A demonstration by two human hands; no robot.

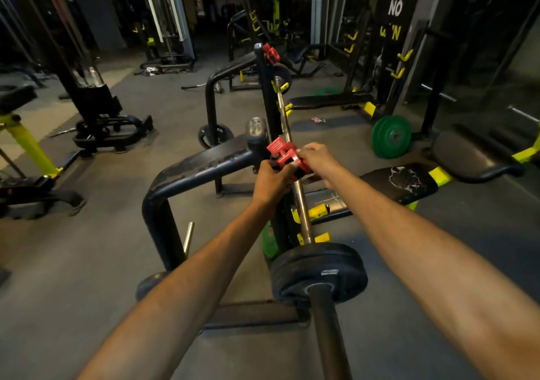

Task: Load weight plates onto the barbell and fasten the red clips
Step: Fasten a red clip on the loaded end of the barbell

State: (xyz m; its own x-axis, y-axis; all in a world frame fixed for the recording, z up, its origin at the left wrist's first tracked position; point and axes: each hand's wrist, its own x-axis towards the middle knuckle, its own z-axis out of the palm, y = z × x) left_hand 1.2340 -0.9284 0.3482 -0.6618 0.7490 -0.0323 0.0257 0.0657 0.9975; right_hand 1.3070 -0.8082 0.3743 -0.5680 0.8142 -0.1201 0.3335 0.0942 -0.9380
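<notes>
While both my arms reach forward along the barbell (302, 204), my left hand (270, 182) and right hand (317, 160) close together on a red clip (285, 157) at the centre of the head view. The clip is ribbed, hard-looking plastic with a flat lever sticking up toward 11 o'clock; my left fingers wrap its near side, my right fingertips pinch its far side. It sits by the upright post of the black rack (204, 166), whose paint is scuffed and chipped; whether it already encircles the steel shaft I cannot tell.

Toward 6 o'clock, a black round weight plate (318, 274) with a rubbery, worn face is on the bar's dark sleeve, a small white label on it too blurred to read. At 12 o'clock a second red clip (271, 53) perches at the far end of the rack. At 3 o'clock, green plates (391, 135) stand on the grey floor beside a cracked black bench pad (400, 184). A sign (399, 5) at 1 o'clock reads "PAIN NO", with a partly hidden yellow word below.
</notes>
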